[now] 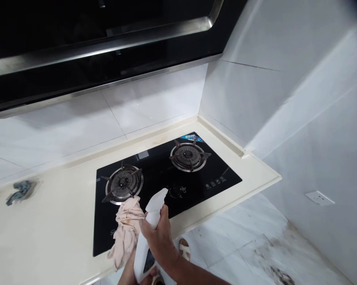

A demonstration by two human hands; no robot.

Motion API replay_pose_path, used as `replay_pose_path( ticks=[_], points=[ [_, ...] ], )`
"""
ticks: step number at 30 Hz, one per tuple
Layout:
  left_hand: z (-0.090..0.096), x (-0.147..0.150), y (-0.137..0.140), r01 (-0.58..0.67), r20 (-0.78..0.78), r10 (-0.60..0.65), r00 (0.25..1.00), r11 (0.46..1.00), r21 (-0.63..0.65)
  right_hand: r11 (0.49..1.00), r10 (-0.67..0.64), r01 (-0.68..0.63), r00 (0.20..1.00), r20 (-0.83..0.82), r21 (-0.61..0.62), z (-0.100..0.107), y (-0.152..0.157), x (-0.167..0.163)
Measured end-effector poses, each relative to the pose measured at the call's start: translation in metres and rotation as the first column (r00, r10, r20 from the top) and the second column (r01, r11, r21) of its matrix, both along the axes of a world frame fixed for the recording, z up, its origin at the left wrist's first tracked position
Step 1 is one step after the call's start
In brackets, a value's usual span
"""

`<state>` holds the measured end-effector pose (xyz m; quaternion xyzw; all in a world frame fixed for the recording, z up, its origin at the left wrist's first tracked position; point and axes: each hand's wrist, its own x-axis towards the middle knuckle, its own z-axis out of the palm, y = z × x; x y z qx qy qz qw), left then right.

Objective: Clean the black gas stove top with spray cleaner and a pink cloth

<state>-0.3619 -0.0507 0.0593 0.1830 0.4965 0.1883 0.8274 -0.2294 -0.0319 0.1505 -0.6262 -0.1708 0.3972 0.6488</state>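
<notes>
A white spray bottle (142, 253) with a dark label is tilted in front of me, its white head towards the gas hob (154, 174). My right hand (159, 235) is closed around its neck, just below the head. Lower down, the fingers of my left hand (153, 274) wrap the bottle's base; the rest of that hand is mostly hidden behind it. A crumpled pale pink cloth (127, 225) with a brownish stain hangs beside the bottle, over the hob's front left corner. Whether my left hand also grips the cloth, I cannot tell.
Two burners, left (123, 183) and right (188, 155), carry dark pan supports. A black range hood (107, 55) overhangs the cream countertop (53, 209). A dark bluish rag (20, 190) lies at the far left. Walls stand behind and right; a socket (319, 198) is low on the right.
</notes>
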Motion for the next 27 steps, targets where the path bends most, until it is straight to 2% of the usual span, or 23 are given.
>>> replay_pose_path(
  ticks=[3, 10, 16, 21, 25, 27],
  points=[
    [-0.002, -0.002, 0.0, -0.076, -0.014, 0.076, 0.997, 0.997, -0.014, 1.0, 0.009, -0.009, 1.0, 0.002, 0.007, -0.007, -0.001, 0.0],
    [0.001, 0.0, -0.005, -0.052, -0.031, 0.05, 0.998, 0.997, -0.053, 1.0, -0.015, 0.015, 1.0, 0.02, 0.0, -0.021, -0.004, 0.0],
    [-0.003, -0.008, 0.0, -0.063, -0.03, 0.062, 0.998, 0.996, -0.055, 0.999, 0.017, -0.017, 1.0, 0.009, 0.048, -0.009, -0.002, -0.009],
    [0.008, -0.012, 0.003, -0.11, -0.011, 0.109, 0.994, 0.993, -0.043, 0.998, 0.059, -0.059, 0.998, -0.006, 0.013, 0.008, 0.002, -0.013],
    [0.014, -0.02, 0.0, -0.111, 0.005, 0.111, 0.994, 0.993, -0.045, 0.997, 0.066, -0.067, 0.998, -0.008, -0.039, 0.007, 0.004, -0.021],
    [0.012, -0.027, -0.003, -0.035, -0.015, 0.034, 0.999, 0.995, -0.094, 0.996, 0.063, -0.063, 0.998, -0.005, -0.058, 0.001, 0.003, -0.027]
  ],
)
